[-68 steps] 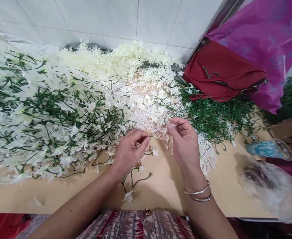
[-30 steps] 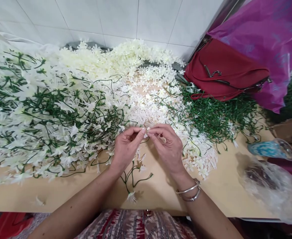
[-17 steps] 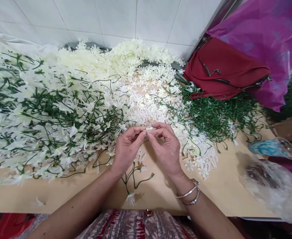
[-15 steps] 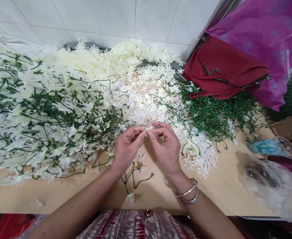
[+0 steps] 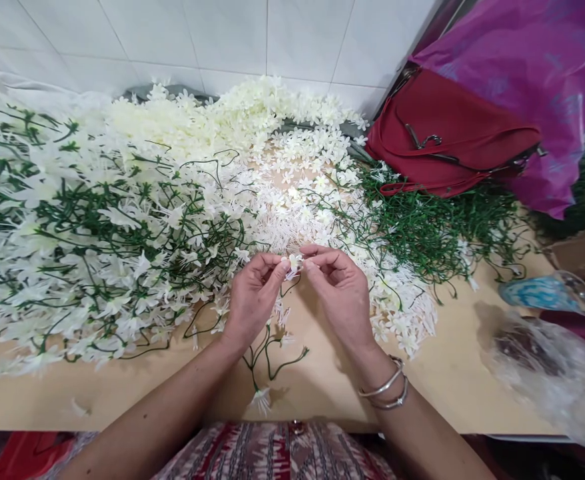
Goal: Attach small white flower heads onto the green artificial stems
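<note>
Between my two hands is a small white artificial flower [image 5: 295, 261], petals facing up. My left hand [image 5: 253, 293] pinches it at its left side with thumb and index finger. At its right edge, the thumb and index finger of my right hand [image 5: 341, 297] are closed together on it; exactly which part they grip is too small to tell. Below my hands lies a branched green stem [image 5: 258, 363] with a white bloom at its lower end. Loose white blossoms [image 5: 292, 230] are heaped just beyond my fingertips.
Finished-looking white flower stems [image 5: 97, 247] fill the left of the table [image 5: 452, 380]. Green stems [image 5: 422, 230] lie at the right beneath a red handbag [image 5: 452, 130]. A blue-patterned plastic cup [image 5: 542, 293] and a clear plastic bag [image 5: 547, 373] sit at the right edge.
My hands have drawn slightly apart, the right one moving to the right. More of the flower shows between my fingertips now.
</note>
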Motion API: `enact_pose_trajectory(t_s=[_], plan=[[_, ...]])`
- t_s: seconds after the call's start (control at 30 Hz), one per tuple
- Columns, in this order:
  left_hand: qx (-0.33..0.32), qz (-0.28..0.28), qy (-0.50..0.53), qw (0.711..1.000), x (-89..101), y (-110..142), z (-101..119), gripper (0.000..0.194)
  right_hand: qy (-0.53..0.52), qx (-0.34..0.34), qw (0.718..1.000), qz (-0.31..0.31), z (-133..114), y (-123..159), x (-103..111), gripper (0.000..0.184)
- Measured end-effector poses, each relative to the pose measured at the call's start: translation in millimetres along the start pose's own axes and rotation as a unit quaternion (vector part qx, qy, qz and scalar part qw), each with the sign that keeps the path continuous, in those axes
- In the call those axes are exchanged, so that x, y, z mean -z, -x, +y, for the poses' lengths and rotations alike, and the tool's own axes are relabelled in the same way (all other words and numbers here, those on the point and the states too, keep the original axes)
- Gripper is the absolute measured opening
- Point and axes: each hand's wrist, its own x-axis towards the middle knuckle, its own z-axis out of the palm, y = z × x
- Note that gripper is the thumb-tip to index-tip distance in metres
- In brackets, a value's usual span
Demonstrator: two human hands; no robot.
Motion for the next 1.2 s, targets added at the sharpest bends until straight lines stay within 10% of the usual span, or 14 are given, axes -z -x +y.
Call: enact_pose_trajectory(t_s=[0.67, 0.93, 1.2], plan=[[-0.006, -0.015, 0.002, 1.000, 2.0, -2, 6, 0.023, 0.002, 0.076, 0.997, 0.018, -4, -3, 13, 0.009], [-0.084, -0.044, -0.126, 0.988, 6.5, 4, -1, 0.013, 0.175, 0.119, 0.960, -0.185, -11, -13, 33, 0.018], [-0.056, -0.053, -0.126, 0.989, 7.2, 3, 3, 0.015, 0.219, 0.100, 0.954, -0.179, -9, -14, 32, 0.011]])
